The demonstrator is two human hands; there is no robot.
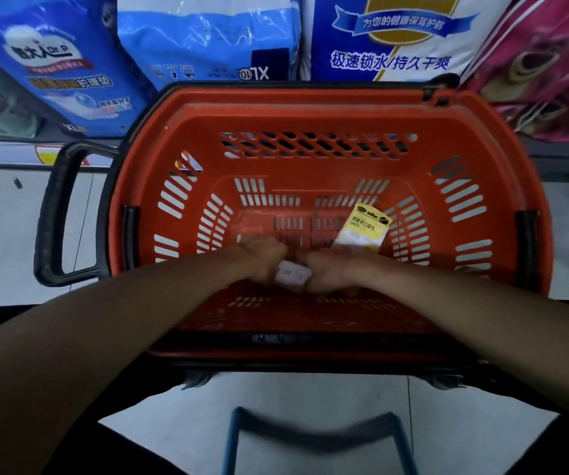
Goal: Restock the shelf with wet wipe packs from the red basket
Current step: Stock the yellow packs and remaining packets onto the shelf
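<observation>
A red basket [310, 108] stands on the floor before the bottom shelf, seen from above. Both my hands reach down into it. My left hand [259, 257] and my right hand [329, 272] meet over the basket floor and together grip a small white wet wipe pack [291, 274], which shows between them. A yellow wet wipe pack [363, 229] leans just beyond my right hand; whether that hand touches it is hidden. My fingers are under the backs of my hands and out of sight.
Large blue and white packs [207, 39] and a pink bag [543, 73] fill the bottom shelf behind the basket. A black handle [53, 214] sticks out on the basket's left. A blue frame [317, 437] stands near me on the pale floor.
</observation>
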